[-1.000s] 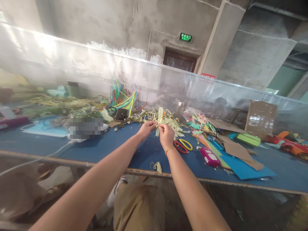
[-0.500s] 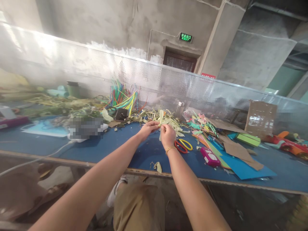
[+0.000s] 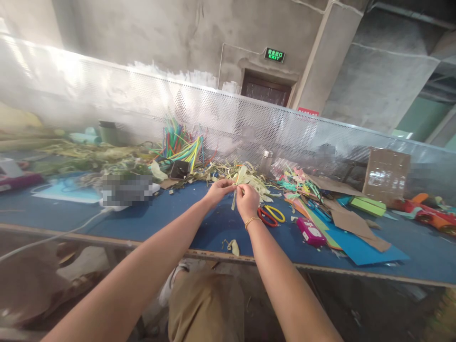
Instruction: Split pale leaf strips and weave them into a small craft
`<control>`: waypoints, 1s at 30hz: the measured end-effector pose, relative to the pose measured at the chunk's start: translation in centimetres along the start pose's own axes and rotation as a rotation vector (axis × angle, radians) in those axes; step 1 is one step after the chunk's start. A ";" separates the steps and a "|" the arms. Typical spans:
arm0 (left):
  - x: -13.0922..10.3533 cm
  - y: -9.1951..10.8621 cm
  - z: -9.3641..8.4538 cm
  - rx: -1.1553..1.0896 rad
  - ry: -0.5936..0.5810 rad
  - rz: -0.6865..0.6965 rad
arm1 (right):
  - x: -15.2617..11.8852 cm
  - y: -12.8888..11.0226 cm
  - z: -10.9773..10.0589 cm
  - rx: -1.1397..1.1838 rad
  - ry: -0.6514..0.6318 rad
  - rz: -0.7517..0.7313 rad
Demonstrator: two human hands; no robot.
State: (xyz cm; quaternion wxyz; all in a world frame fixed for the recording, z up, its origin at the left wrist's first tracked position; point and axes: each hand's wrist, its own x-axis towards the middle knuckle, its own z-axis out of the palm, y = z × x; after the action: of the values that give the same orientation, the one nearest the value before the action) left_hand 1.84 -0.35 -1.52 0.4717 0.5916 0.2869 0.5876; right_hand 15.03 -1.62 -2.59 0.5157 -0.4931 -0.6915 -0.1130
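Note:
My left hand (image 3: 221,191) and my right hand (image 3: 248,201) meet over the blue tabletop, fingertips pinched together. Between them they hold a pale green leaf-like strip (image 3: 241,174); one end sticks up above the fingers and a narrow piece hangs below. Whether it is a real leaf or a cut material I cannot tell. Behind the hands lies a heap of similar pale green pieces (image 3: 261,186). Scissors with red and yellow handles (image 3: 274,214) rest just right of my right hand. A small curled pale piece (image 3: 233,247) lies near the front edge.
On the right are a magenta box (image 3: 310,232), blue sheets (image 3: 366,247) and brown cardboard (image 3: 356,223). Colourful pipe-cleaner-like strands (image 3: 181,145) stand at the back left. A white cable (image 3: 71,231) crosses the left side. A perforated metal screen (image 3: 221,111) borders the back.
The strip has turned between my fingers: its upper end leans further right and its lower end now shows left of my right hand. Both hands have stayed nearly in place.

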 end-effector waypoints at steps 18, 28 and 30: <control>0.7 -0.6 -0.6 -0.051 0.062 -0.059 | -0.3 0.2 0.4 -0.050 -0.008 0.017; 0.6 -0.5 -0.7 -0.128 0.070 -0.236 | -0.1 0.0 -0.2 -0.039 -0.042 0.017; 0.5 -0.4 -0.6 -0.132 0.076 -0.246 | -0.1 -0.2 -0.3 -0.065 -0.054 0.029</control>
State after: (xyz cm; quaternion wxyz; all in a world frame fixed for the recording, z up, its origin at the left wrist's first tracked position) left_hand 1.45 0.40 -1.77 0.5669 0.4970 0.3354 0.5649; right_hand 15.09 -1.98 -2.49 0.4820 -0.5224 -0.6940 -0.1145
